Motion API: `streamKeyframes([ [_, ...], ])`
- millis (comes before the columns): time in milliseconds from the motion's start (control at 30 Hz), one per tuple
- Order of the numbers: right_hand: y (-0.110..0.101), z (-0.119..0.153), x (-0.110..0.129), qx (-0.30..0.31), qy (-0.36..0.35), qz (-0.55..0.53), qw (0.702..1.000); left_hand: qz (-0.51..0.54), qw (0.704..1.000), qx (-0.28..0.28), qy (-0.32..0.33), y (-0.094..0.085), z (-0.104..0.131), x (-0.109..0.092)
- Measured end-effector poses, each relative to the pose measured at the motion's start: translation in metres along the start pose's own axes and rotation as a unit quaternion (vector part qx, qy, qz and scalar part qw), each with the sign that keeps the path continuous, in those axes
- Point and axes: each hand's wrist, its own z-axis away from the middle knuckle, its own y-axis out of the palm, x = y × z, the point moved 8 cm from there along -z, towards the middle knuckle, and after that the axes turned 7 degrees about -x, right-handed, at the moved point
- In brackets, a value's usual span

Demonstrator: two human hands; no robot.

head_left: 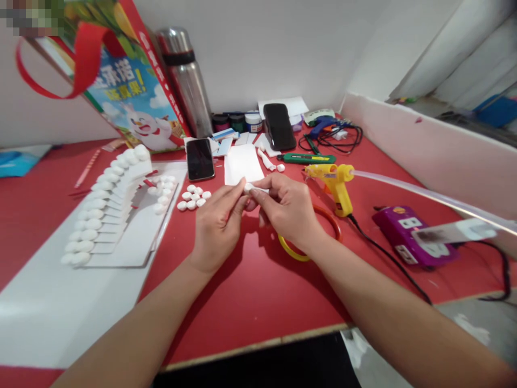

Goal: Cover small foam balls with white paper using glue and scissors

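Observation:
Between the fingertips of both hands is a small white piece (249,188), partly covered by the fingers. My left hand (220,221) pinches its left side, and my right hand (285,207) pinches the right side with thumb and forefinger. Several small white balls (193,197) lie just left of my left hand. Beyond the fingers rests a white sheet (243,163). At the left, a white model (113,207) with rows of rounded white pieces along its stepped edge stands on a white board (64,307).
A yellow glue gun (339,188), a ring (297,253) and a purple power strip (416,237) lie to the right. Farther back are a green cutter (309,158), two phones (200,159), a steel flask (188,86) and a colourful box (137,91). The red table's front edge (258,345) is near.

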Motion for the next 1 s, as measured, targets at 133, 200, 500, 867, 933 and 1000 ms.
streamKeyframes([
  [133, 0.005, -0.003, 0.002, 0.066, 0.013, -0.019, 0.998, 0.126, 0.980, 0.045, -0.146, 0.001, -0.003, 0.027],
  [200, 0.005, -0.003, 0.005, 0.071, 0.001, -0.018, 0.997, 0.146, 0.973, 0.076, -0.161, 0.003, -0.005, 0.031],
  [500, 0.014, -0.005, -0.020, 0.119, 0.217, -0.198, 0.949, 0.083, 0.987, 0.068, -0.120, 0.001, -0.009, 0.025],
  [867, 0.025, 0.005, -0.023, 0.181, 0.308, -0.344, 0.868, 0.070, 0.992, 0.089, -0.048, 0.002, -0.013, 0.014],
  [933, 0.027, 0.005, -0.021, 0.188, 0.305, -0.352, 0.865, 0.075, 0.992, 0.087, -0.047, 0.002, -0.014, 0.014],
  [1000, 0.026, 0.004, -0.020, 0.183, 0.302, -0.351, 0.867, 0.080, 0.992, 0.082, -0.054, 0.001, -0.014, 0.015],
])
